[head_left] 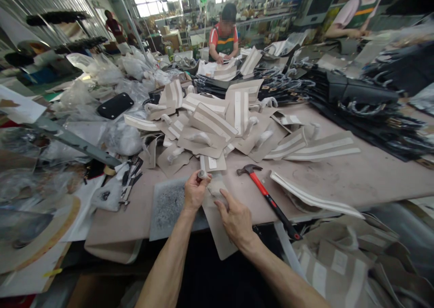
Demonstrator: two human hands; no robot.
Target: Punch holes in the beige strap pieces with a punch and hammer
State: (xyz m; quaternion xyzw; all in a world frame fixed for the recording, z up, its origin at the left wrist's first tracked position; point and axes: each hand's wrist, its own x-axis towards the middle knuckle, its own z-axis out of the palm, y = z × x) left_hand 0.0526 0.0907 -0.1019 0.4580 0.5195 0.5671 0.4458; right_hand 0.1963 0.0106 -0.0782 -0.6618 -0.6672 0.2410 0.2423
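A beige cut panel (217, 229) lies at the near edge of the table, partly over a grey scuffed pad (167, 206). My left hand (195, 191) is closed in a pinch on a small pale rolled strap end at the top of that panel. My right hand (235, 218) rests on the panel with its fingers curled and the forefinger pointing at the same spot. A red-handled hammer (267, 198) lies on the table just right of my right hand.
A heap of beige striped panels (217, 123) covers the table's middle. Black bags and straps (366, 105) are stacked at the right. Clear plastic bags (101, 77) and small tools (130, 181) lie left. More panels (339, 258) sit lower right. Two people work at the far side.
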